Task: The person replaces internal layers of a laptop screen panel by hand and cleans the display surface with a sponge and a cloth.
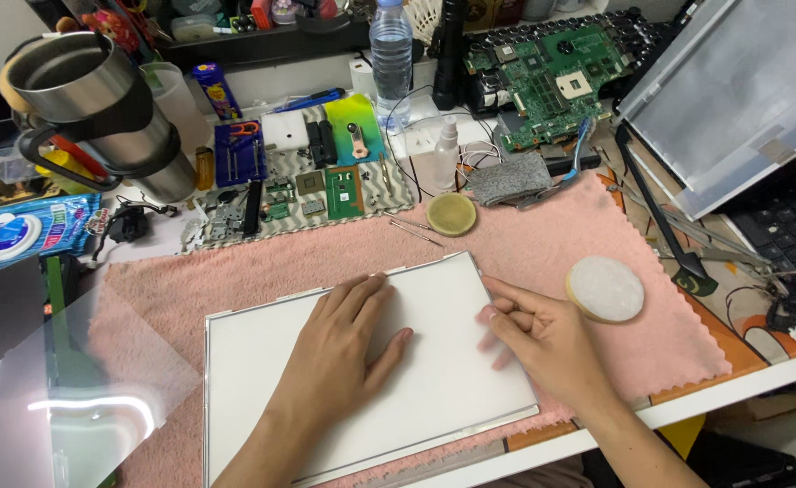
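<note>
Containers stand along the back of my worktop (pixel 759 375): a steel tumbler (pixel 90 99) lies tilted at the far left, its mouth towards me, with what is inside hidden in shadow; a clear plastic water bottle (pixel 390 50) stands upright with its cap on, and I cannot tell how full it is; a small white dropper bottle (pixel 446 154) stands just in front of it. A pink towel (pixel 542 244) covers the middle of the worktop, and on it lies a flat white rectangular panel (pixel 325 389) with a thin metal edge, near the front. My left hand (pixel 339 357) rests palm down on the panel, fingers together and flat, thumb spread to the right, gripping nothing. My right hand (pixel 542 339) rests at the panel's right edge with its fingers curled loosely inward, fingertips touching the white surface; its grip is not clamped on anything. A round white pad (pixel 605 288) lies on the towel just right of that hand, and a round yellowish pad (pixel 452 214) lies near the towel's far edge. A green circuit board (pixel 551 77) sits at the back right.
</note>
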